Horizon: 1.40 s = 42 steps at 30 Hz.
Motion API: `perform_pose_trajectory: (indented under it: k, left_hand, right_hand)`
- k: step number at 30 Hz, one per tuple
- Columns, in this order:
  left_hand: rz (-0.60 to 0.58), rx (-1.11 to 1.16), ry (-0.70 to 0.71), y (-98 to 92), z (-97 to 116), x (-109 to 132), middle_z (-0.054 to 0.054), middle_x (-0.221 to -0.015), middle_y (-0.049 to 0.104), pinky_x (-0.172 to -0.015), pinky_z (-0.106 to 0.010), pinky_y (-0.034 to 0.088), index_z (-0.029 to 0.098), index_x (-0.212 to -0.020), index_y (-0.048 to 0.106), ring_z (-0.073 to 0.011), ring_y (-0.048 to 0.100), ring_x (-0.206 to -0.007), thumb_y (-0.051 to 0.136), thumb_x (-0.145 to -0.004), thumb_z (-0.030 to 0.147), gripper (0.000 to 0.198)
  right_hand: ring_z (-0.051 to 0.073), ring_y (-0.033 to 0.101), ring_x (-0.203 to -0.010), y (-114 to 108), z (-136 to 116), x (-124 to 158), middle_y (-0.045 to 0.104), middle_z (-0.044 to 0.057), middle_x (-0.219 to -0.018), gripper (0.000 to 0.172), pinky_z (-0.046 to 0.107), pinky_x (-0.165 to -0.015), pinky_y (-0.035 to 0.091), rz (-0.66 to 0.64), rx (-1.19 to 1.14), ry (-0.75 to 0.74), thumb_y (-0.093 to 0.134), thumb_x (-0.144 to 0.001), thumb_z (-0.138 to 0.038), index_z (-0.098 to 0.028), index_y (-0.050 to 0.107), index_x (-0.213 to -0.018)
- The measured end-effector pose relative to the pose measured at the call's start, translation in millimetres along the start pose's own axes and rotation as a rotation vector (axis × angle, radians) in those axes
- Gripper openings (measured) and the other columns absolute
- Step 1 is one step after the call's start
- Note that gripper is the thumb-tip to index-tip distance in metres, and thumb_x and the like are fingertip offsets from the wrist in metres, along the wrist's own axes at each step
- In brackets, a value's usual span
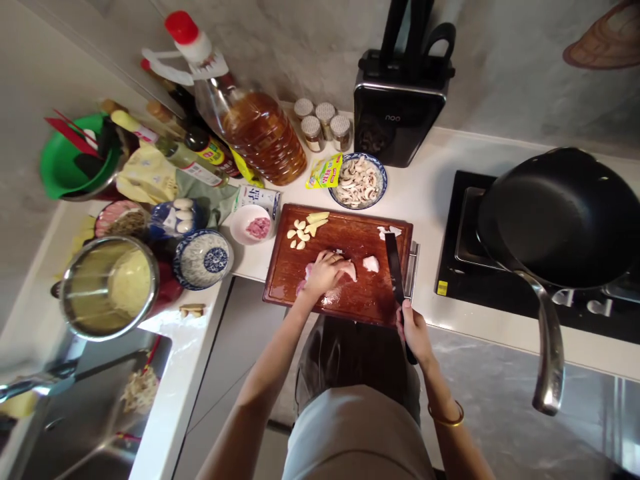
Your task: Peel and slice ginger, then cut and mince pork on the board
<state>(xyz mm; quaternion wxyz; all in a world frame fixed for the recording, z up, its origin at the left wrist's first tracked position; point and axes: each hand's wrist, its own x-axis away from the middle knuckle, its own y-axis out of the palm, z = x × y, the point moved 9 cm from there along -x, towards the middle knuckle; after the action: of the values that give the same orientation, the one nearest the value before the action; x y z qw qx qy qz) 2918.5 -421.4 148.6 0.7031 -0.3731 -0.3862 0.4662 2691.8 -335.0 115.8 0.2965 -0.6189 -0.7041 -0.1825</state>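
Observation:
My right hand (414, 330) is closed round the handle of a dark-bladed kitchen knife (394, 267), its blade upright along the right side of the wooden cutting board (350, 300). Some small white slivers (390, 232) lie by the blade's tip. Fingers bent, my left hand (325, 272) holds a piece of raw pink meat (347, 269) down on the board; more meat shows partly beneath the palm. Between the hands lies a separate pale chunk (371, 264). Peeled garlic cloves (299, 233) and pale yellow ginger pieces (317, 220) rest at the board's upper left.
Behind the board stand a bowl of sliced mushrooms (359, 181), a large oil bottle (255, 127) and a knife block (400, 113). Rightward, a black wok (560, 220) sits on the stove, handle jutting forward. A small meat bowl (251, 225), steel pot (110, 287) and sink (100, 413) are left.

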Motion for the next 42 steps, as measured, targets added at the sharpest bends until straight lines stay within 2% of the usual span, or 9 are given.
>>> perform_pose_trajectory:
  k: [6,9,12,19,24,29,34,38,42]
  left_hand:
    - [0.146,0.391,-0.354,-17.6,-32.8,11.8,0.000,-0.071,0.060,-0.070,-0.023,0.039,0.017,-0.081,0.063,-0.0120,0.052,-0.069,0.049,-0.079,0.039,0.026]
    - [0.255,0.748,-0.371,-22.5,-38.4,21.0,0.003,-0.065,0.056,-0.059,-0.020,0.037,0.014,-0.076,0.061,-0.0091,0.049,-0.061,0.050,-0.077,0.044,0.032]
    - [0.307,0.981,-0.322,-26.6,-36.9,28.2,0.001,-0.071,0.059,-0.062,-0.021,0.039,0.013,-0.079,0.062,-0.0101,0.051,-0.065,0.054,-0.075,0.042,0.030]
    - [0.424,0.960,-0.316,-48.9,-28.4,58.7,-0.002,-0.084,0.062,-0.071,-0.023,0.041,0.014,-0.091,0.062,-0.0125,0.054,-0.075,0.055,-0.077,0.037,0.028]
    - [0.657,0.776,-0.453,-71.1,-23.0,122.8,-0.003,-0.082,0.061,-0.069,-0.023,0.039,0.015,-0.089,0.063,-0.0121,0.052,-0.073,0.053,-0.079,0.036,0.025]
    - [0.904,0.680,-0.639,-73.8,-11.9,212.4,-0.003,-0.081,0.061,-0.073,-0.025,0.039,0.015,-0.087,0.062,-0.0125,0.052,-0.075,0.049,-0.082,0.035,0.024]
    - [1.125,0.563,-0.923,-54.6,-1.1,338.3,-0.003,-0.081,0.060,-0.075,-0.027,0.038,0.017,-0.092,0.061,-0.0142,0.052,-0.078,0.045,-0.084,0.033,0.024]
    - [1.293,0.435,-1.205,-12.6,31.4,479.1,-0.003,-0.082,0.062,-0.080,-0.028,0.036,0.019,-0.093,0.062,-0.0149,0.053,-0.081,0.044,-0.085,0.032,0.024]
    - [1.440,0.342,-1.537,72.1,95.2,646.4,-0.001,-0.085,0.063,-0.084,-0.029,0.034,0.021,-0.093,0.062,-0.0137,0.054,-0.082,0.041,-0.086,0.032,0.024]
  right_hand:
    - [0.007,0.032,-0.033,2.8,-8.1,-3.8,0.035,-0.007,-0.040,0.048,0.021,-0.035,0.026,-0.038,0.021,-0.035,0.029,-0.084,-0.060,-0.020,0.042,-0.061]
    - [0.007,0.032,-0.032,4.1,-13.2,-5.5,0.034,-0.007,-0.039,0.048,0.021,-0.036,0.026,-0.059,0.042,-0.052,0.029,-0.084,-0.060,-0.020,0.042,-0.061]
    - [0.007,0.033,-0.032,7.4,-18.7,-6.1,0.035,-0.007,-0.037,0.049,0.021,-0.036,0.028,-0.077,0.074,-0.076,0.028,-0.084,-0.060,-0.020,0.042,-0.060]
    - [0.006,0.032,-0.032,25.3,-23.0,-7.0,0.036,-0.007,-0.039,0.049,0.019,-0.034,0.026,-0.158,0.080,-0.053,0.030,-0.083,-0.061,-0.019,0.041,-0.060]
    - [0.006,0.031,-0.033,70.3,-43.7,-5.5,0.034,-0.007,-0.040,0.048,0.018,-0.034,0.026,-0.367,0.157,-0.128,0.028,-0.084,-0.060,-0.020,0.040,-0.061]
    - [0.004,0.030,-0.034,147.9,-65.3,26.2,0.032,-0.008,-0.043,0.043,0.017,-0.033,0.025,-0.661,0.360,-0.255,0.043,-0.079,-0.058,-0.020,0.036,-0.059]
    - [0.004,0.029,-0.033,221.3,-46.7,97.1,0.032,-0.008,-0.044,0.044,0.017,-0.031,0.022,-0.960,0.594,-0.306,0.043,-0.078,-0.060,-0.020,0.036,-0.059]
    - [0.005,0.029,-0.033,270.3,12.6,182.0,0.032,-0.008,-0.043,0.045,0.017,-0.031,0.023,-1.208,0.879,-0.344,0.045,-0.077,-0.060,-0.020,0.037,-0.059]
    - [0.006,0.031,-0.035,311.7,122.3,294.9,0.034,-0.007,-0.043,0.043,0.018,-0.032,0.024,-1.478,1.188,-0.365,0.048,-0.076,-0.058,-0.020,0.038,-0.058]
